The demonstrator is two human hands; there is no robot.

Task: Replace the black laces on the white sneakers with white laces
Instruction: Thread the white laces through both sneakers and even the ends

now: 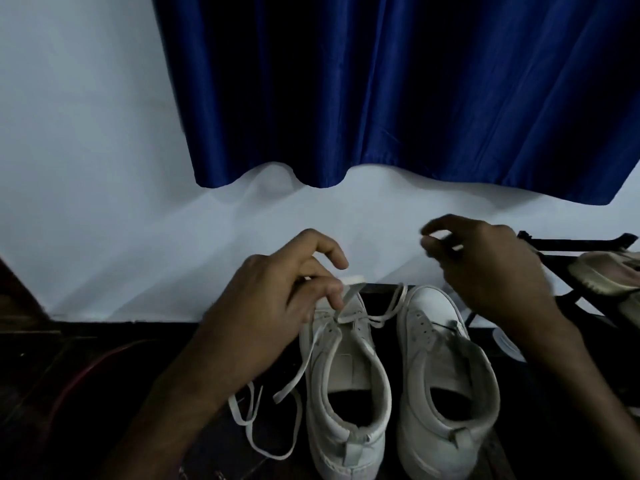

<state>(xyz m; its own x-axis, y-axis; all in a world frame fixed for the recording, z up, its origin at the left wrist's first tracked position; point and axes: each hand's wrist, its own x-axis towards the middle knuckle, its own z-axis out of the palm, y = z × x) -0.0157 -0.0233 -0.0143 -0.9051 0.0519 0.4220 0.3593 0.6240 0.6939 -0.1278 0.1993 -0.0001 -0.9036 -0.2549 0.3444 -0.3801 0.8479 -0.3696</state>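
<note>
Two white sneakers stand side by side on a dark surface, toes towards the wall. A white lace (313,355) runs through the front eyelets of the left sneaker (346,386); its loose end trails in loops beside the shoe. My left hand (277,299) pinches this lace over the toe area. The right sneaker (446,375) shows bare eyelets and a short dark strand near them. My right hand (485,268) hovers above and beyond the right sneaker's toe, fingers curled, pinching something small and blurred, possibly a lace end.
A white wall (104,168) rises just behind the shoes, with a blue curtain (398,91) hanging above. A black rack (571,244) holding a tan slipper (606,275) stands at the right. A reddish hoop (86,372) lies on the dark floor at the left.
</note>
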